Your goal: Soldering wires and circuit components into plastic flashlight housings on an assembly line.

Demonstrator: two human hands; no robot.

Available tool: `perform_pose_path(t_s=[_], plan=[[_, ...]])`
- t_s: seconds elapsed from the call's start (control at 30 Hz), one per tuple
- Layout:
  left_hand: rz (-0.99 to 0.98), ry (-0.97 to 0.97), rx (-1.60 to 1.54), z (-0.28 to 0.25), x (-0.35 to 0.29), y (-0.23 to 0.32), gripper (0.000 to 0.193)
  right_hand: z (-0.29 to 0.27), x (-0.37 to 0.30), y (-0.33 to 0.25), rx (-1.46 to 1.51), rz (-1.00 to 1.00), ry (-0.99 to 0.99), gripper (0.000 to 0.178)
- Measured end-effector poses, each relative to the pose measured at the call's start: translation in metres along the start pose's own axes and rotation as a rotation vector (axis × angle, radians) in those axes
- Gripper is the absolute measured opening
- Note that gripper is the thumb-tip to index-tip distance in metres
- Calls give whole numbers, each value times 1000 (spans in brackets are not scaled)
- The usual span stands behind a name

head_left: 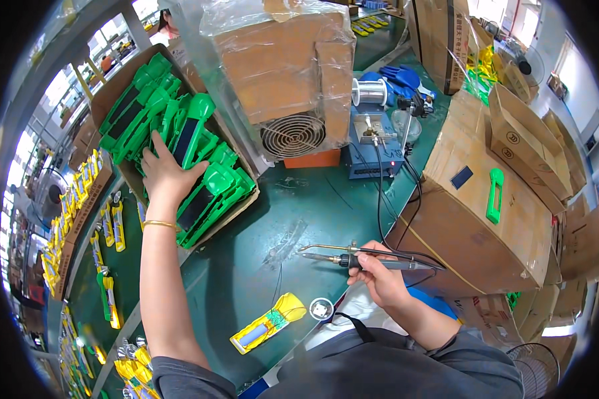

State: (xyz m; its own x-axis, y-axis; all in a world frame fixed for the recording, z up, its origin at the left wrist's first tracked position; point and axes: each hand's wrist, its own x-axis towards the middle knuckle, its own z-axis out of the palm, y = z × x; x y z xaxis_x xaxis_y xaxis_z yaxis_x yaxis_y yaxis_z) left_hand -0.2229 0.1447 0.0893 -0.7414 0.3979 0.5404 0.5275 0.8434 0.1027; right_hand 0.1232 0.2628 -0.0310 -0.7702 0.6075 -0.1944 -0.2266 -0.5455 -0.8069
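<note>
My left hand (163,174) reaches into a cardboard box of green plastic casings (158,100), several with dark panels set in them. Its fingers are spread over the casings, touching them; no casing is lifted. In my right hand (383,279) is a soldering iron (346,261), held over the bench with its tip to the left. A thin brass-coloured tube (326,247) runs along the iron. Below the tip lies a yellow casing (289,307) with a green circuit board and a pale purple cylindrical part. A small round silvery part (321,309) sits beside it.
A blue soldering unit (373,161) with cables and a solder wire spool (369,92) stands at the back. Beside it is a cardboard-covered fan unit (293,135). A carton (476,219) at right bears a green frame (495,196) and dark panel (461,177). Yellow assemblies (117,223) line the left.
</note>
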Motion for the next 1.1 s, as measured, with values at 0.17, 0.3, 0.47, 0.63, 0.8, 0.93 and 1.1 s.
perform_pose_path(t_s=[0.17,0.3,0.47,0.63,0.8,0.93,1.1], plan=[[-11,-135,-13,-4,7,-12,98,-10,-1,3,-6,-32,13,7],[-6,-173,-174,-1,3,-14,85,-4,1,9,-15,34,6,7],[47,88,-238,-9,-13,-7,74,0,0,6,-6,-31,12,11],[134,161,-335,-45,-22,-7,70,-21,4,-3,10,-79,81,13],[484,217,-94,-57,-92,15,74,-35,17,-3,194,-97,178,21],[606,174,-89,-33,-159,35,45,-34,20,-16,289,-107,175,23],[655,-7,10,-4,-179,43,42,-28,18,-16,289,-123,151,21]])
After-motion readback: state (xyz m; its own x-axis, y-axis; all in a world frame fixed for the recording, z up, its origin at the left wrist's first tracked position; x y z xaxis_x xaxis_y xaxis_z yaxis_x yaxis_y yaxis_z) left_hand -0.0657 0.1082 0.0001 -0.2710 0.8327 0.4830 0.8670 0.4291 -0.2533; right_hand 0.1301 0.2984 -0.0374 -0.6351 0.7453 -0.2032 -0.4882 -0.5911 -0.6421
